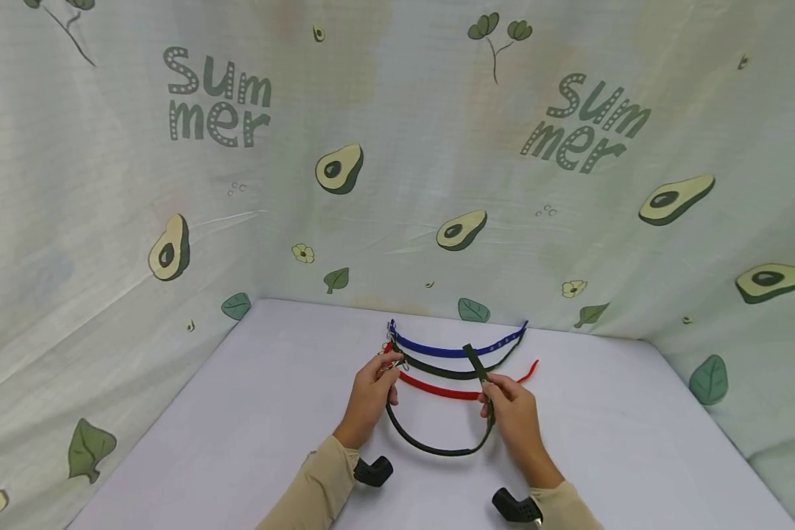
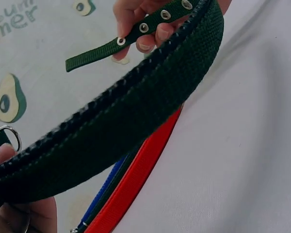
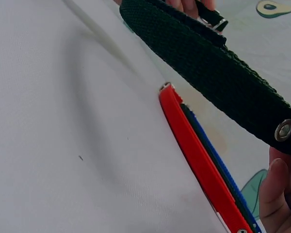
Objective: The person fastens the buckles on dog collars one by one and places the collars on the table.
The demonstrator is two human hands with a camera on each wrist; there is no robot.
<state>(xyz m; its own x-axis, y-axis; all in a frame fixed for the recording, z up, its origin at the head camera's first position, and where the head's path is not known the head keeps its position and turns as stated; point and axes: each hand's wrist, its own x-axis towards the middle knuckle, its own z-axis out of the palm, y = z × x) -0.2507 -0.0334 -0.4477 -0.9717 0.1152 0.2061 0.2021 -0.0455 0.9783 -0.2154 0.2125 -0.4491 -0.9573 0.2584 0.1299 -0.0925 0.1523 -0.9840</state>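
A dark green webbing collar [image 1: 437, 450] hangs in a downward curve between both hands. My left hand [image 1: 369, 397] pinches its buckle end, where a metal ring [image 2: 12, 137] shows in the left wrist view. With thumb and fingers, my right hand [image 1: 515, 414] grips the other end; its strap tip sticks up beyond the fingers, and metal eyelets [image 2: 144, 27] line it. Behind the held collar, a red collar [image 1: 437, 390], a second dark green collar [image 1: 447, 374] and a blue collar [image 1: 430, 350] lie one behind another on the white table [image 1: 238, 434].
A cloth backdrop [image 1: 397, 132] printed with avocados and leaves rises behind the table and along its sides. Black wrist devices [image 1: 374, 471] sit at both beige sleeves [image 1: 321, 478].
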